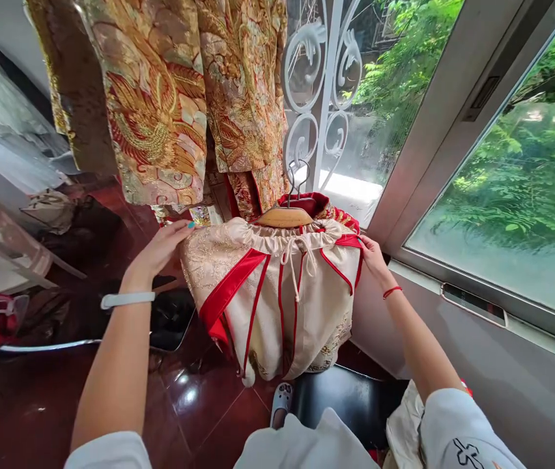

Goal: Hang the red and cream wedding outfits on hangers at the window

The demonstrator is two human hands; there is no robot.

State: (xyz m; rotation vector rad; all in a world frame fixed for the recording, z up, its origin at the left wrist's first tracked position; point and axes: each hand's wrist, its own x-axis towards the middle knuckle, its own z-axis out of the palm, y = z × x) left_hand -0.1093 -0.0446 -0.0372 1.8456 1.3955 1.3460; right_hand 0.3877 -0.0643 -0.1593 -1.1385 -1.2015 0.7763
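A cream garment with red trim and gold embroidery point(277, 312) hangs in front of me on a wooden hanger point(282, 217). Its gathered neckline has a cord tied in a bow point(298, 251). My left hand point(160, 246) pinches the garment's left shoulder edge, with the thumb partly out of sight. At the opposite edge, my right hand point(374, 259) is closed on the fabric beside a red band. Between both hands the cloth is spread wide, its lower part hanging in folds. Behind the neckline shows a second garment with a red collar point(314, 203).
Gold and red embroidered robes point(155, 130) hang close behind. A window with a metal frame point(453, 130) and its sill point(541, 342) flank the right side. Below are a black seat point(341, 404) and dark red floor tiles point(209, 404). White dresses point(4, 111) hang at far left.
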